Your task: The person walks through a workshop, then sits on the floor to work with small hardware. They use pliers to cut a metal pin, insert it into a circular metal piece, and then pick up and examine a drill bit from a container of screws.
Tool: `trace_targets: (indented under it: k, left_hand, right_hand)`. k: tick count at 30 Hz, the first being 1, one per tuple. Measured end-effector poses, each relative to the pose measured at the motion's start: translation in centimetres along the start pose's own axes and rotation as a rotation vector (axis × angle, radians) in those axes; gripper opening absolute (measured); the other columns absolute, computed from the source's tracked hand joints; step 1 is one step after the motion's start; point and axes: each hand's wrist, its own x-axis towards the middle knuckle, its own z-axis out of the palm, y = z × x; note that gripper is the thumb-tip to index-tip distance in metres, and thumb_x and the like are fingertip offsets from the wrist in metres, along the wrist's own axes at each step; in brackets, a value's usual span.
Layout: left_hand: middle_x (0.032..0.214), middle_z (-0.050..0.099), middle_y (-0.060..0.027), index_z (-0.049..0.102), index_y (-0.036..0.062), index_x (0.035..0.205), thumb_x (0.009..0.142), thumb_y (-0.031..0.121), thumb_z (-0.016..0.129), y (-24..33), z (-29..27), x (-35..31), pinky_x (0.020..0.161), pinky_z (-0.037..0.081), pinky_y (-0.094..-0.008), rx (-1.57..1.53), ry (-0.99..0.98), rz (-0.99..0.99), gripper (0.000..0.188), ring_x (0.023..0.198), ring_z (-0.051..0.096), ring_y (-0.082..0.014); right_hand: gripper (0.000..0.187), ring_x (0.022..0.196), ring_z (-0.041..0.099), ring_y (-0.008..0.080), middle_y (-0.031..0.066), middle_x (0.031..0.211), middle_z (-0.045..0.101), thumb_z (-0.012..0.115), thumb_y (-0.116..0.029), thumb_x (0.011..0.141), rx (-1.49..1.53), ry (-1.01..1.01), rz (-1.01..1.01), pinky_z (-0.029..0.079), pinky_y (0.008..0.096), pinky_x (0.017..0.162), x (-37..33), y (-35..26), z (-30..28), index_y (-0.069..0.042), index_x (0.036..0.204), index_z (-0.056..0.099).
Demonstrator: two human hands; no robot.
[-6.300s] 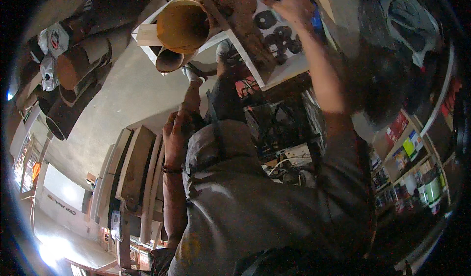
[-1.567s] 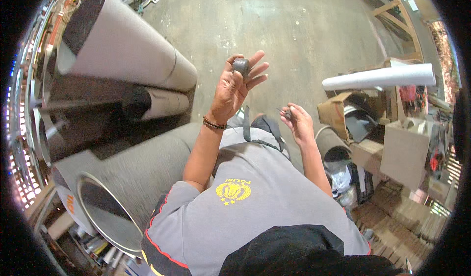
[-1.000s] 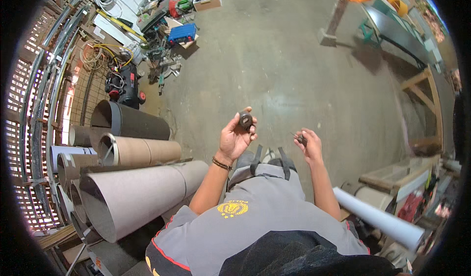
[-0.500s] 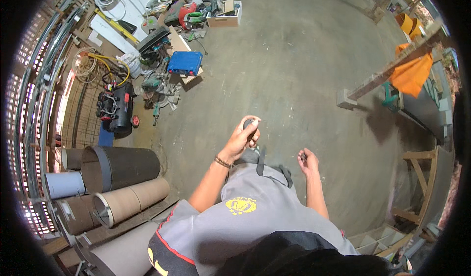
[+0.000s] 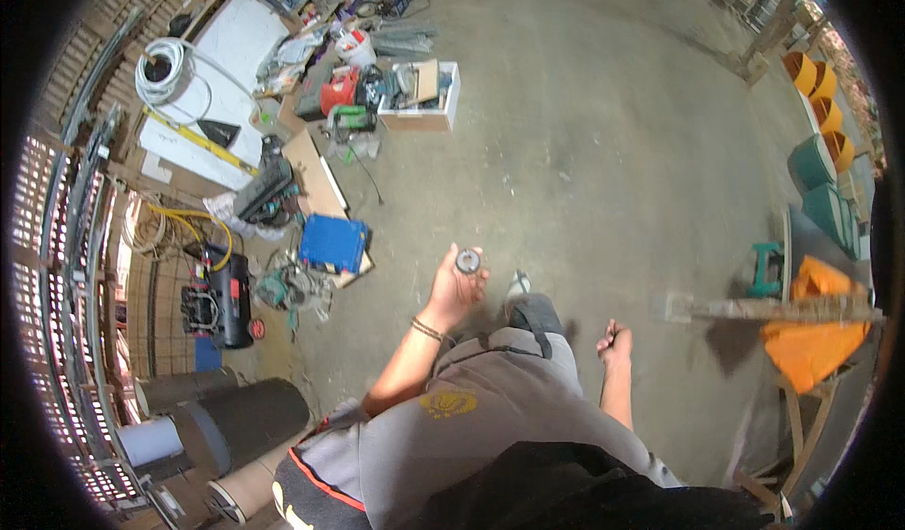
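Observation:
In front of my body, my left hand (image 5: 452, 290) is turned palm up with its fingers curled around a small round black disc (image 5: 468, 260) with a paler centre. The disc looks like a small roll or wheel; its exact kind does not show. A beaded bracelet (image 5: 427, 328) circles that wrist. My right hand (image 5: 616, 342) hangs low by my right side, its fingers curled in. Something small and dark shows at its fingertips, too small to name. Both hands are over the concrete floor, apart from everything else.
At left lie a blue tool case (image 5: 333, 244), a black compressor (image 5: 229, 301) and large dark tubes (image 5: 250, 424). A white-sided box of tools (image 5: 443, 106) stands ahead. On the right, a wooden beam (image 5: 745, 309) juts out beside an orange cloth (image 5: 815, 351) and yellow curved pieces (image 5: 828, 114).
My view has moved forward and turned, and one foot is now ahead. My left hand has rolled palm up, showing the disc's round face. My right hand's fingers are curled more.

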Motion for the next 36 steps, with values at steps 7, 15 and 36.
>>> trace_targets:
  k: [7,15,36]
  left_hand:
    - [0.102,0.070,-0.0107,0.056,0.0133,0.114,0.103,0.034,0.053,17.4,8.9,17.6,0.067,0.048,-0.0330,0.050,0.069,0.162,0.024,0.078,0.061,-0.0197]
    - [0.078,0.062,-0.0049,0.056,0.0102,0.093,0.100,0.034,0.057,39.7,10.0,46.8,0.051,0.043,-0.0289,-0.095,0.068,0.188,0.025,0.056,0.053,-0.0131]
    - [0.068,0.055,0.0000,0.050,0.0107,0.107,0.099,0.056,0.055,108.4,32.4,114.1,0.042,0.030,-0.0238,0.273,0.336,0.301,0.046,0.051,0.041,-0.0046]
  right_hand:
    - [0.026,0.057,0.039,0.0072,0.0008,0.088,0.056,0.051,-0.017,0.099,-0.390,-0.519,-0.267,0.031,0.0236,0.044,-3.4,-21.1,44.8,-0.005,0.117,0.065]
    - [0.024,0.054,0.045,0.0092,-0.0008,0.078,0.054,0.051,-0.019,0.100,-0.450,-0.670,-0.127,0.037,0.0250,0.046,10.6,-31.1,79.4,-0.004,0.115,0.062]
    - [0.023,0.061,0.053,0.0121,0.0018,0.080,0.059,0.060,-0.025,0.096,-0.425,-0.556,-0.261,0.044,0.0276,0.054,37.7,-72.4,165.2,-0.007,0.108,0.067]
